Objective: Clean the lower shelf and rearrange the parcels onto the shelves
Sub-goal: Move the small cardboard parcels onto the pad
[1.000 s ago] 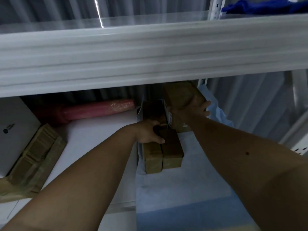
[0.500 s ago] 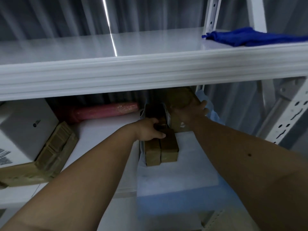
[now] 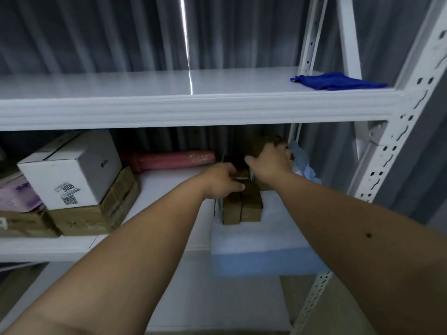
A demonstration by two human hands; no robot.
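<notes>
**Both hands setting brown parcels at the right end of the middle shelf**

The left hand (image 3: pixel 221 181) curls its fingers over the rear end of a pair of long brown tape-wrapped parcels (image 3: pixel 242 205), gripping them from above. The right hand (image 3: pixel 271 160) lies just behind it, fingers spread and pressed on a darker brown parcel (image 3: pixel 262 142); whether they close around it cannot be told, since shadow hides the underside. Both brown parcels rest on a flat pale-blue plastic mailer bag (image 3: pixel 261 250) whose front edge droops over the lip of the white metal middle shelf (image 3: pixel 167 184).

Compared with half a second ago, the hands hold the same grips, while the view has lifted, revealing more of the rack. This suggests final positioning rather than a fresh pick-up.

Left of the paired parcels lies a smooth red film-wrapped cylinder (image 3: pixel 169 159) against the back wall; further left a matte white cardboard box (image 3: pixel 72 170) with a printed label sits on flat brown cartons (image 3: pixel 96 213). Above the paired parcels, the glossy white upper shelf (image 3: pixel 193 107) carries a crumpled blue cleaning cloth (image 3: pixel 336 81) at its right end, apparently set aside.
</notes>
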